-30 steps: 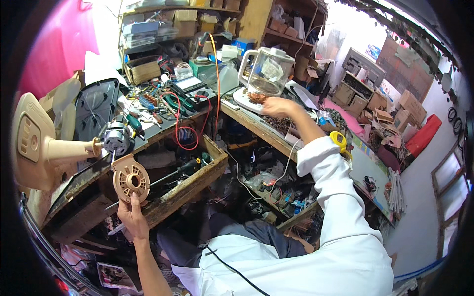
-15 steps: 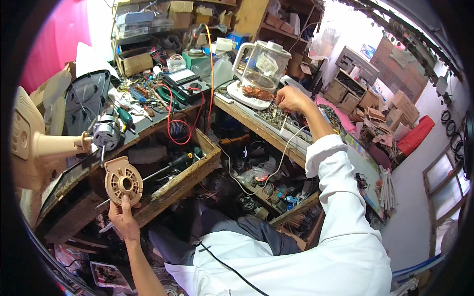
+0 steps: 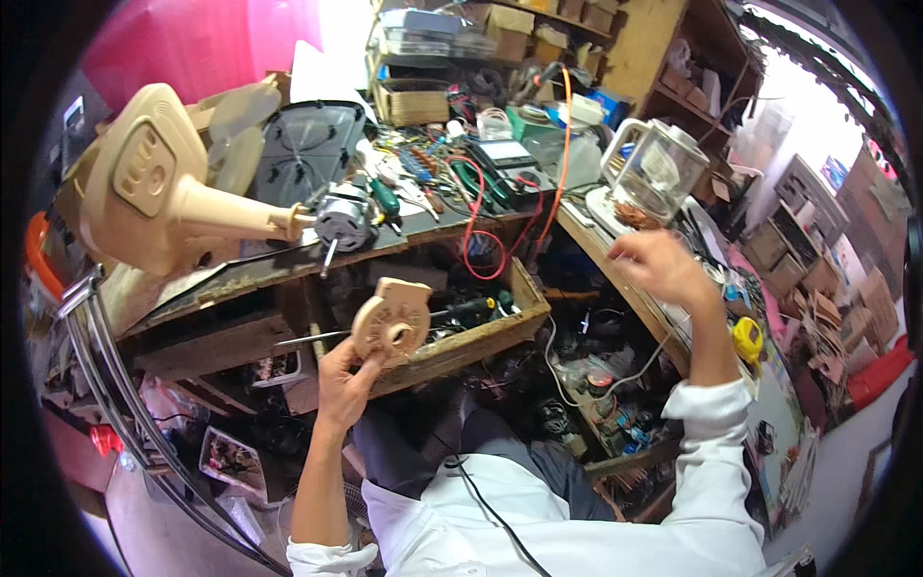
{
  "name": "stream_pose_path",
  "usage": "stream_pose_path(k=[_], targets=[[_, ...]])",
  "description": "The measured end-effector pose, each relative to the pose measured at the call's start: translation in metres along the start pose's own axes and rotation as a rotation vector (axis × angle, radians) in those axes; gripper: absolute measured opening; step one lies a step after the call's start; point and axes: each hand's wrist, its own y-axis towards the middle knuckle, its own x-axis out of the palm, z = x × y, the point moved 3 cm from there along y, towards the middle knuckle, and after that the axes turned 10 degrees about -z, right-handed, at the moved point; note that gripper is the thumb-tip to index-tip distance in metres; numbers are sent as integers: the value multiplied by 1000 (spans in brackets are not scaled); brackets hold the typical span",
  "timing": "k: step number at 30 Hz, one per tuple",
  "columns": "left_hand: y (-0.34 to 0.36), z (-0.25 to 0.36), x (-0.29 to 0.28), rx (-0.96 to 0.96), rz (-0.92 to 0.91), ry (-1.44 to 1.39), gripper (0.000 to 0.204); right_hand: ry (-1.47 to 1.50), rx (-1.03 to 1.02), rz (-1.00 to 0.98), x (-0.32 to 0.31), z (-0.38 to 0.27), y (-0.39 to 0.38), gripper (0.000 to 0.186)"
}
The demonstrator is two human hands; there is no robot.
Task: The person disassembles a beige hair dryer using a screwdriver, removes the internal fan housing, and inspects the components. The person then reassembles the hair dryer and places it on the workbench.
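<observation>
Fan-motor cover (image 3: pixel 387 315) sits pinched in the left hand (image 3: pixel 348 385), well left of the curled right hand (image 3: pixel 663 267); whether that grips anything, I cannot tell.

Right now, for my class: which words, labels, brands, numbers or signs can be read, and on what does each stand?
No text can be read.
Black meter with a white face: any markings too small.
Round slotted beige plastic cover in the left hand: no lettering discernible.
Blue rectangular box: any print too blurred.
</observation>
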Motion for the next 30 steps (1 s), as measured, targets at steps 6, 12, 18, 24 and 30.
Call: stream_pose_path(k=[6,12,18,24,30], targets=[[-7,-1,-11,-35,-98,-6,23,399,-436,-193,104,-115,49,45],[-2,1,-16,-95,-141,-100,24,931,-465,-242,180,-156,94,37],[-6,-3,-24,-94,28,-137,19,1379,-422,-365,194,-176,98,23],[-15,6,-32,-32,123,-330,20,1542,-424,-392,202,-174,91,34],[-35,34,-121,217,681,-374,15,1436,-376,-384,207,-160,90,24]])
